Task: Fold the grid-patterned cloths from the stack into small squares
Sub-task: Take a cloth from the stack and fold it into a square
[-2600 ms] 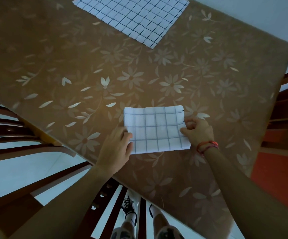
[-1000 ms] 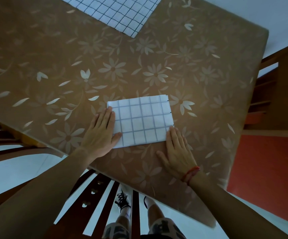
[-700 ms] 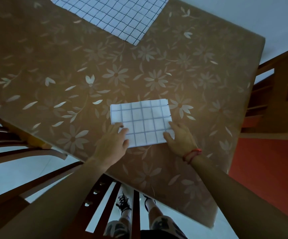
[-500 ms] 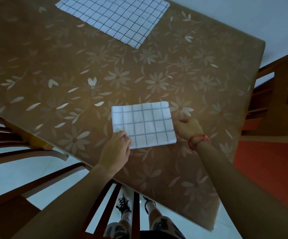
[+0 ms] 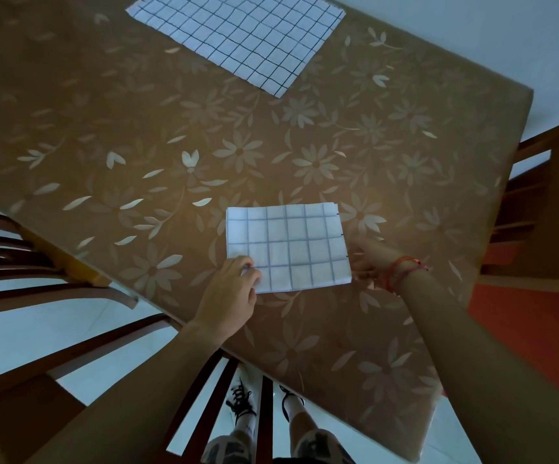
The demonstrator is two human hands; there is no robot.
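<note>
1. I've got the table filling most of my view, set at a slant. Its top is covered in a brown sheet printed with pale flowers and leaves.
2. Close to the near edge, a folded cloth lies flat on the cover. It's white with a faint grey grid, a rectangle wider than it is deep, and I can see layered edges along its right side.
3. At the far side there's a larger grid cloth, white with dark lines. It's spread flat and its far part is cut off by the top of my view. I can't tell how many layers are there.
4. The two cloths sit well apart, with bare flowered cover between them.
</note>
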